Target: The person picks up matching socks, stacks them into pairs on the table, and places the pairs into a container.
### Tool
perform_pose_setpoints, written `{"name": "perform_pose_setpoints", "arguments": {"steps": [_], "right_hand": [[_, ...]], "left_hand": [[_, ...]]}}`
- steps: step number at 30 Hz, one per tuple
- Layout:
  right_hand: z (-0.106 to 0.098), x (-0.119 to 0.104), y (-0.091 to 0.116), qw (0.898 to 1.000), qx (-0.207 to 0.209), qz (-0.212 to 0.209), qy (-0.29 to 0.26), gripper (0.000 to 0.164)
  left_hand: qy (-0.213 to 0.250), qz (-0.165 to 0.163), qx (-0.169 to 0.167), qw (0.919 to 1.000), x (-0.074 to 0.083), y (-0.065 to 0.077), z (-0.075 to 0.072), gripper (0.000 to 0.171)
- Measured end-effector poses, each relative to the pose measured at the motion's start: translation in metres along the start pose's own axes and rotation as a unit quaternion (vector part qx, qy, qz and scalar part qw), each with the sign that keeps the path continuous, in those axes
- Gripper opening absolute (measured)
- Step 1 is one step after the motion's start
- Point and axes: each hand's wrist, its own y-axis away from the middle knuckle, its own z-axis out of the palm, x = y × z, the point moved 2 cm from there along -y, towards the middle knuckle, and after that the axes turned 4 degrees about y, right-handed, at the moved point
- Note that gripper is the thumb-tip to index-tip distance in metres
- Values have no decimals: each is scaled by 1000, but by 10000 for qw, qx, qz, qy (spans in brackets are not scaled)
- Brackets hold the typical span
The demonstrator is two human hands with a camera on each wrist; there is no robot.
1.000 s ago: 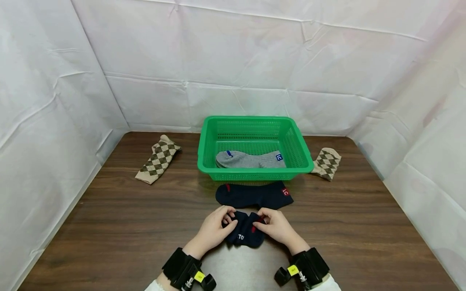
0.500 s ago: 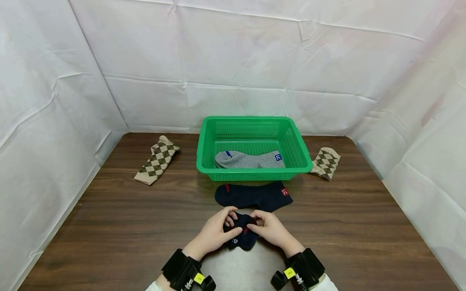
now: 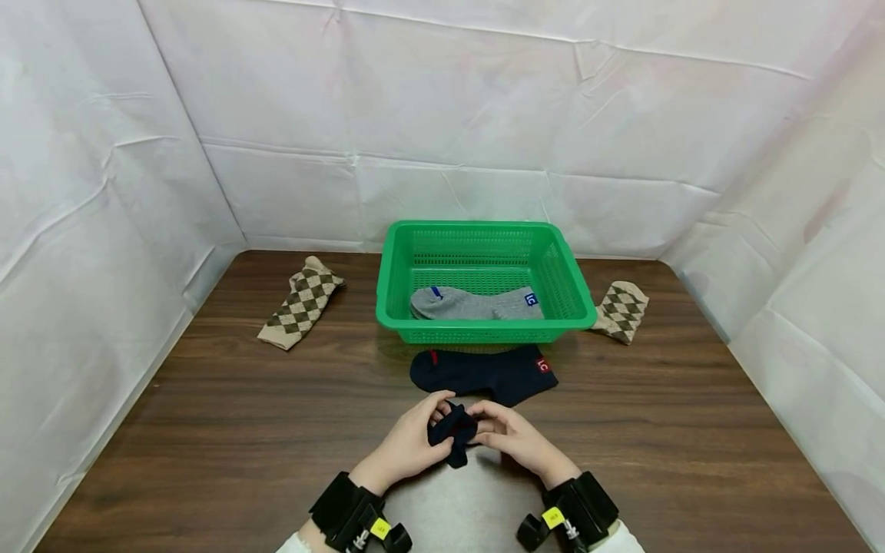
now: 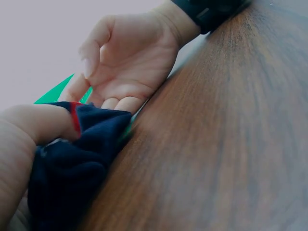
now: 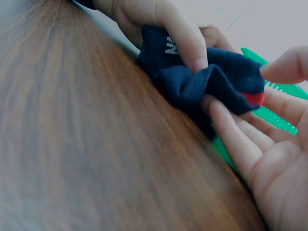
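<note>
Your left hand (image 3: 408,445) clamps the bunched navy sock (image 3: 459,442) between thumb and fingers, at the near side of the brown wooden surface (image 3: 207,430). Your right hand (image 3: 522,438) touches the right side of the same sock; its fingers extend under and behind the fabric, with the thumb apart from the fingers. In the wrist views you see a red patch and white lettering on this sock, and its fabric folds over between your hands.

Just beyond your hands, note the flat navy sock (image 3: 484,372), which lies crosswise with a red label at its right end. Beyond that sock stands the green basket (image 3: 477,335); inside, along its near wall, rests a grey sock (image 3: 470,304) with blue markings. You find one argyle sock (image 3: 303,301) well to the left of the basket and another argyle sock (image 3: 622,311) just beside its right end.
</note>
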Motion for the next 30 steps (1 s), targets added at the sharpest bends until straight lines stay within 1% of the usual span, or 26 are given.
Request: {"name": "perform_pose_setpoints", "arguments": {"steps": [3,5,7,10,13,15,17,20,21,22,23,27,28,30], "right_hand": [[0,1,-1,9976,460,-59,517,27],[0,2,-1,9924,773,-27,962,27],[0,2,-1,9868,886,-5,1357,30],[2,2,-1,9825,706,-47,1726,41],[5,-1,-2,9772,508,-128,2058,44],[6,-2,-3,9726,471,-190,2270,39],[7,-3,-3,9663,487,-182,2521,34],[6,-2,-3,9549,595,-211,2902,22],[6,-2,-3,9519,639,-236,2988,21],[5,-2,-3,9508,680,-258,3012,18],[5,-2,-3,9519,732,-257,2963,15],[4,-2,-2,9645,916,-187,2471,2],[4,-2,-1,9674,990,-156,2324,4],[3,-3,-1,9697,1200,-119,2124,9]], "left_hand": [[456,-164,336,9983,-2,0,0,50],[839,-308,548,9945,-3,0,-1,47],[1236,-411,614,9896,-4,0,-2,44],[1854,-556,396,9803,-4,0,-2,43],[2411,-541,110,9689,-4,0,-2,43],[2689,-463,-2,9621,-3,0,-3,42],[2963,-294,-61,9546,-3,1,-3,41],[3276,-174,-64,9446,-4,1,-3,38],[3324,-140,-26,9430,-4,1,-4,37],[3359,-134,24,9418,-4,1,-4,35],[3380,-150,87,9410,-4,0,-4,33],[3316,-286,431,9420,-5,-1,-4,23],[3310,-331,515,9416,-5,-2,-4,21],[3294,-404,668,9410,-5,-2,-4,18]]}}
